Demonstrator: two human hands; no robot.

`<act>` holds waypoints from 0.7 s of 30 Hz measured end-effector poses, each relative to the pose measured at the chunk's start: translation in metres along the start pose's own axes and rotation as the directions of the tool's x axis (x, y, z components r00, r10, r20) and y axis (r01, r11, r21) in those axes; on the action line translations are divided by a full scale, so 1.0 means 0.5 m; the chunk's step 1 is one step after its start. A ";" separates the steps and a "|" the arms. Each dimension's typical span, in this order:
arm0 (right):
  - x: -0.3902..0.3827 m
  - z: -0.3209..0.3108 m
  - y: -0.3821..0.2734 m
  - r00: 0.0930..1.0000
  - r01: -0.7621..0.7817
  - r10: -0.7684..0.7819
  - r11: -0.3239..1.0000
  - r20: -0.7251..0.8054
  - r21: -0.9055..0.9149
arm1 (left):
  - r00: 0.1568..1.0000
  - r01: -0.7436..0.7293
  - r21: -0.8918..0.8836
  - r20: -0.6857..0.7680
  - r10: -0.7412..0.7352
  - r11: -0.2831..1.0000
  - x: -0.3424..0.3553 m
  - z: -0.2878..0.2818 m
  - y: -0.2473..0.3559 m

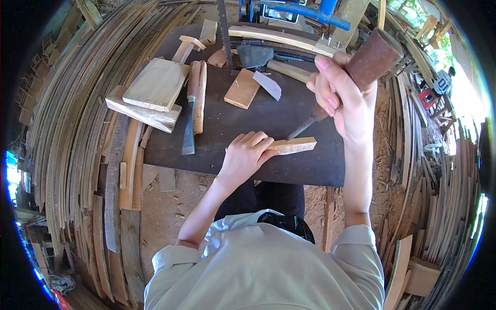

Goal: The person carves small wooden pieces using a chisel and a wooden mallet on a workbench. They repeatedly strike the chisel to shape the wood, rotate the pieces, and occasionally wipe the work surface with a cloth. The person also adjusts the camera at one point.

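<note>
My left hand (248,154) is closed around one end of a short pale strip of wood (294,145), which lies near the front edge of the dark tabletop (237,129). In my right fist (343,95) is a chisel (374,57) with a thick brown wooden handle, raised and slanting down to the left. Its narrow metal blade reaches the strip's upper side, just beyond my left fingers; whether the tip bites in I cannot tell. Left of my hands lies another chisel (191,113), wide-bladed with a wooden handle, beside a narrow wooden bar (201,98).
Thick pale boards (157,85) are stacked at the table's left. Farther back lie a brown wooden block (242,89), a light flat piece (267,85), a grey cloth (254,56) and an upright saw blade (224,36). Long planks (77,119) line the left side.
</note>
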State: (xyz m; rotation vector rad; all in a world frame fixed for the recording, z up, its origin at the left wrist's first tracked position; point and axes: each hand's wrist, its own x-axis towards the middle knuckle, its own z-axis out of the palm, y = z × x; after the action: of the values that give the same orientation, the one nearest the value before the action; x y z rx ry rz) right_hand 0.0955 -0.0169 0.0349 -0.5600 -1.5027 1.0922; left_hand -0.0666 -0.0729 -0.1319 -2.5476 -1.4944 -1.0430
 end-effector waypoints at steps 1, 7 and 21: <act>0.006 0.000 -0.001 1.000 -0.023 0.024 1.000 -0.004 0.012 | 1.000 -0.001 0.000 -0.008 0.001 1.000 -0.001 0.001 0.000; 0.021 -0.011 0.012 0.992 -0.117 0.115 0.991 0.043 0.066 | 0.999 -0.014 0.034 -0.040 0.015 0.999 -0.009 -0.001 0.018; 0.017 -0.040 0.038 0.989 -0.031 0.043 0.996 -0.143 0.086 | 0.997 -0.025 0.086 -0.068 0.031 0.996 -0.015 0.001 0.028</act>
State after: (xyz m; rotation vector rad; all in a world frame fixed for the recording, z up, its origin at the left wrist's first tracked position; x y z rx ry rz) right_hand 0.1081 0.0051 0.0212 -0.5980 -1.3201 1.1135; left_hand -0.0582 -0.0862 -0.1322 -2.4421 -1.4494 -1.0302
